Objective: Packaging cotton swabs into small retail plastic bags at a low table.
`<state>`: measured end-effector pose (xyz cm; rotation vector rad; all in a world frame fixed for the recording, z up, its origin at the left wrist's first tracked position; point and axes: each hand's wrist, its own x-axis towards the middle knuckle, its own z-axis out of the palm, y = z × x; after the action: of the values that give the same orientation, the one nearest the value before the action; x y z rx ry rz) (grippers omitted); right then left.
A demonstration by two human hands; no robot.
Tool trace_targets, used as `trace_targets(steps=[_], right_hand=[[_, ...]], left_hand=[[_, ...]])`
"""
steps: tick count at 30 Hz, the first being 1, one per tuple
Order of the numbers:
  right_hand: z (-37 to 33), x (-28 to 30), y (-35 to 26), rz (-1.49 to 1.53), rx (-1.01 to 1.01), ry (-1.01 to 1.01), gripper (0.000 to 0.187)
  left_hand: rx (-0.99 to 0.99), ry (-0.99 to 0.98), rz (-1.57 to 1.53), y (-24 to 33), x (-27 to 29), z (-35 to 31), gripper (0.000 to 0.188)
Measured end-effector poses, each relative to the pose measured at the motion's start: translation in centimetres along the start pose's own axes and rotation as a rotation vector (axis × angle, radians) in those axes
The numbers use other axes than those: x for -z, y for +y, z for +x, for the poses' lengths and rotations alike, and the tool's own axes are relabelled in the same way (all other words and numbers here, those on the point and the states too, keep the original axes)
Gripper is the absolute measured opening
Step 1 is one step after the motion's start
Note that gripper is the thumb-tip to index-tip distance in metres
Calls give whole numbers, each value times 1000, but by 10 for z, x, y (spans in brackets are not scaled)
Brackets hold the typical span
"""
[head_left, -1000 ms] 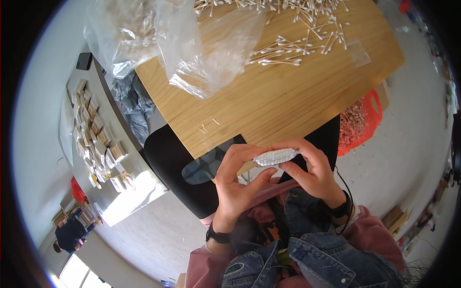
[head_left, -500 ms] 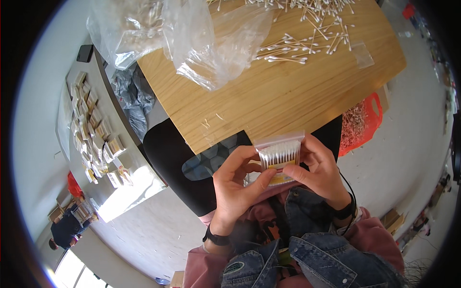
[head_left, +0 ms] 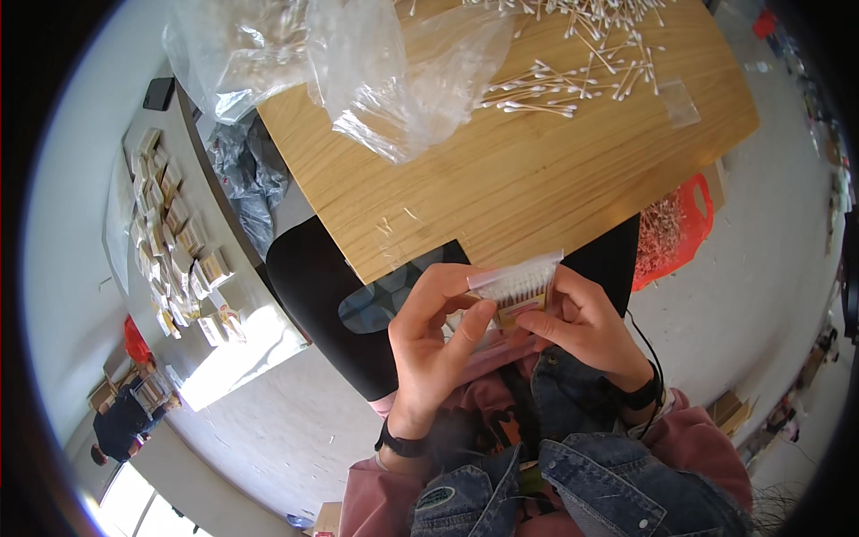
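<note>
1. Table, at the packet's twelve o'clock: if our grip slips, the packet could miss it.
2. Left hand at eight o'clock, right hand at four: our thumbs and fingers pinch its sides; overpressing could bend swabs.
3. Packet, between our hands: we cannot tell if it's sealed; tilted open, it could spill.

We are wearing a blue denim layer over pink sleeves, plus two black wristbands, and a thin dark cable is curving by the right one.
</note>
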<state>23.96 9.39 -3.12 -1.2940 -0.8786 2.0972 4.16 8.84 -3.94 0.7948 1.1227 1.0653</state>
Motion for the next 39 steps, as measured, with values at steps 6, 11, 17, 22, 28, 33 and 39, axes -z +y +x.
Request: trace_targets(steps=[6, 11, 17, 22, 28, 33, 39], right_hand=[[5, 1, 9, -67, 132, 49, 30], [10, 2, 8, -163, 227, 71, 31], [12, 3, 9, -305, 346, 56, 44], [11, 3, 9, -310, 351, 62, 49], [11, 3, 9, -306, 352, 59, 49], [10, 4, 8, -290, 345, 53, 49], [11, 5, 9, -298, 351, 47, 48]], left_hand=[[-194, -50, 331, 7, 1, 1, 34], [-329, -37, 419, 8, -2, 2, 36], [-371, -71, 528, 14, -6, 5, 38], [-373, -80, 504, 11, -6, 5, 38], [-370, -86, 488, 10, -5, 4, 37], [-360, -86, 490, 12, -4, 4, 35], [-386, -102, 495, 12, -2, 6, 34]])
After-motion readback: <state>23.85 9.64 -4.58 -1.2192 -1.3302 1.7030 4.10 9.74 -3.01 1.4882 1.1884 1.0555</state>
